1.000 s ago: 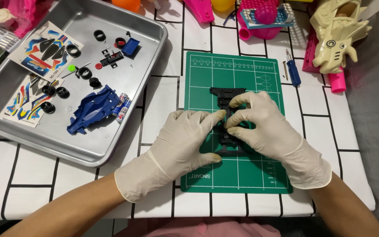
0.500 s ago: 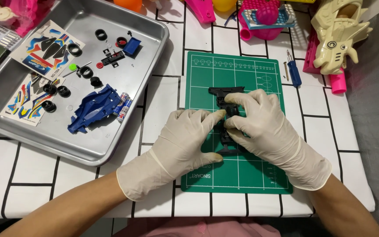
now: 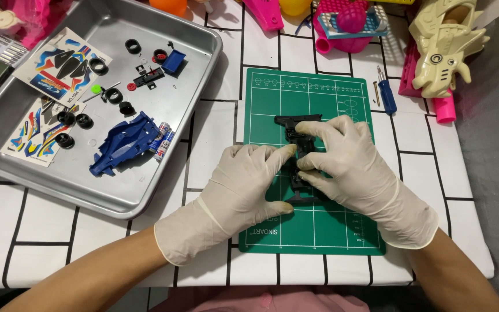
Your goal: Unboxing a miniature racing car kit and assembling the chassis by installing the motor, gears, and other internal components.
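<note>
Both gloved hands, left hand (image 3: 248, 184) and right hand (image 3: 350, 162), close around the black chassis (image 3: 297, 134), its long axis running straight away between them.

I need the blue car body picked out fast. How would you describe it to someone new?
Find the metal tray left of the green mat. Near its front right, past the sticker sheets, lies the blue car body. It is the tray's biggest plastic piece, long and pointed, unlike the small black tyres.

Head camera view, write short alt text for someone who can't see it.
Two hands in cream latex gloves, left hand and right hand, press on a black plastic model car chassis on a green cutting mat. A grey metal tray of small parts sits left.
</note>
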